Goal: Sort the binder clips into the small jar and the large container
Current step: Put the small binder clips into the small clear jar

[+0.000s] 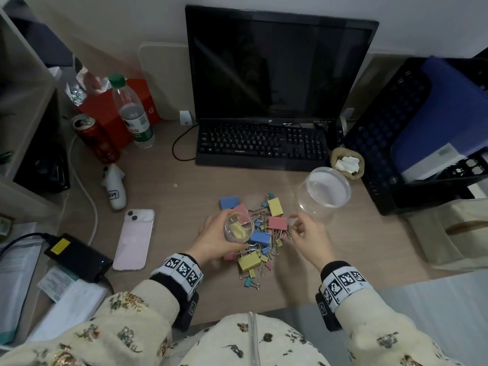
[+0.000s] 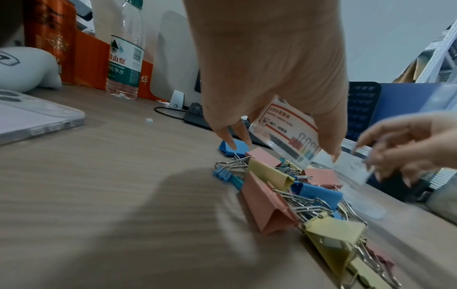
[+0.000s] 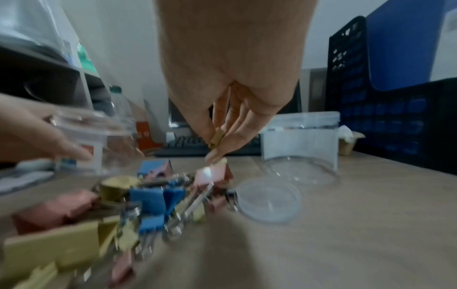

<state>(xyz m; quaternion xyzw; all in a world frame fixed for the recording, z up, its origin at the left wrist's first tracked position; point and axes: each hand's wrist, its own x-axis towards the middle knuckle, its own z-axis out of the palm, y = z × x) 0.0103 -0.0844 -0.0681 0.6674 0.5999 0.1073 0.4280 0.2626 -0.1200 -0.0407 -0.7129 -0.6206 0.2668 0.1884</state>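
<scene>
My left hand (image 1: 229,235) grips the small clear jar (image 1: 239,227) just above the pile, mouth tilted up; something yellow shows inside it. The jar's printed label (image 2: 288,133) faces the left wrist view. A heap of binder clips (image 1: 260,237), large and small in blue, pink and yellow, lies on the desk between my hands. Over the heap's right side, my right hand (image 3: 217,144) pinches a small yellow clip (image 3: 216,137). The large clear container (image 1: 324,188) stands open to the right of the heap, with no clips visible inside.
A clear round lid (image 3: 268,199) lies on the desk beside the heap. A pink phone (image 1: 134,239) and a black power brick (image 1: 76,256) lie to the left. Keyboard (image 1: 261,143) and monitor stand behind, a black crate (image 1: 412,143) to the right, bottle (image 1: 132,112) and can at back left.
</scene>
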